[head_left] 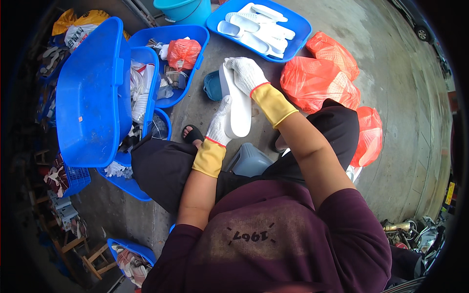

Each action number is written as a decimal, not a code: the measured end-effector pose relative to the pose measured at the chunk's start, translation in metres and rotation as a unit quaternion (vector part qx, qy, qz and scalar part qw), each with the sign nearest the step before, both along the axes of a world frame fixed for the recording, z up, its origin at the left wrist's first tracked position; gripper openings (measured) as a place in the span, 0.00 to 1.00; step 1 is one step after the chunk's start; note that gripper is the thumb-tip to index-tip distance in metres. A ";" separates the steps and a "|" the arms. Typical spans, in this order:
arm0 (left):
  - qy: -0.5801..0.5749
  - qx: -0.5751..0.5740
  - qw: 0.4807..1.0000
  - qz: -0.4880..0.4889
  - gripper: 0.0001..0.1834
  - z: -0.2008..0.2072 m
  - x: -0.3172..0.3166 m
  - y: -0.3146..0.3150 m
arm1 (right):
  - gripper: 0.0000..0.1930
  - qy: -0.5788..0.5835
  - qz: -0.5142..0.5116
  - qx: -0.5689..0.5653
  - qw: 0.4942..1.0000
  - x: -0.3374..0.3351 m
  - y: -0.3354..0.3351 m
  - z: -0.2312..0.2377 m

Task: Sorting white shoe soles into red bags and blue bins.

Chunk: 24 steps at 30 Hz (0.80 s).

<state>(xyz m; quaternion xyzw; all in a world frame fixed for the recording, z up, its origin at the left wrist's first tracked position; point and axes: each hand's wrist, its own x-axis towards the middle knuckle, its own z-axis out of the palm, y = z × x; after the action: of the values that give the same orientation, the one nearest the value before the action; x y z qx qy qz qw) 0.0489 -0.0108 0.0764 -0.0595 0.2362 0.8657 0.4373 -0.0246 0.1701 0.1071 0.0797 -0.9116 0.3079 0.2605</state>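
Note:
A long white shoe sole (240,113) with rounded ends is held between my two gloved hands, above the floor in front of my knees. My left hand (221,119) wraps its lower left edge. Near the far end, my right hand (246,74) is closed over the top and right edge, its fingertips curled over. Both gloves are white knit with yellow cuffs and red trim. Just left of the sole stands a small teal container (212,86). Beyond my hands, a blue tub (296,48) holds several similar white pieces.
Red plastic bags (312,83) lie to the right of the tub. On the left, a large blue bin (90,107) stands tilted beside blue tubs (195,68) of mixed scraps. A turquoise bucket (188,14) is at the back. A grey plastic stool (250,160) sits between my legs.

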 end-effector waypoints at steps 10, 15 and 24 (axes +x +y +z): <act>0.043 -0.047 0.992 0.106 0.38 -0.011 -0.012 -0.002 | 0.10 -0.209 -0.033 0.209 0.955 0.095 -0.032 0.023; 0.038 0.045 0.997 0.048 0.41 -0.013 -0.023 -0.002 | 0.10 -0.197 0.110 0.086 0.970 0.130 -0.046 0.012; -0.001 -0.007 1.000 0.014 0.39 0.020 0.016 0.025 | 0.10 -0.136 -0.048 -0.124 0.982 0.026 0.002 -0.001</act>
<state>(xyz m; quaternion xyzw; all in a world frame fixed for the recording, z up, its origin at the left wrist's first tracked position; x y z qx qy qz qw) 0.0649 0.0138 0.0966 -0.0667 0.2405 0.8700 0.4252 0.0012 0.1726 0.1059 -0.0396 -0.8963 0.4132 0.1561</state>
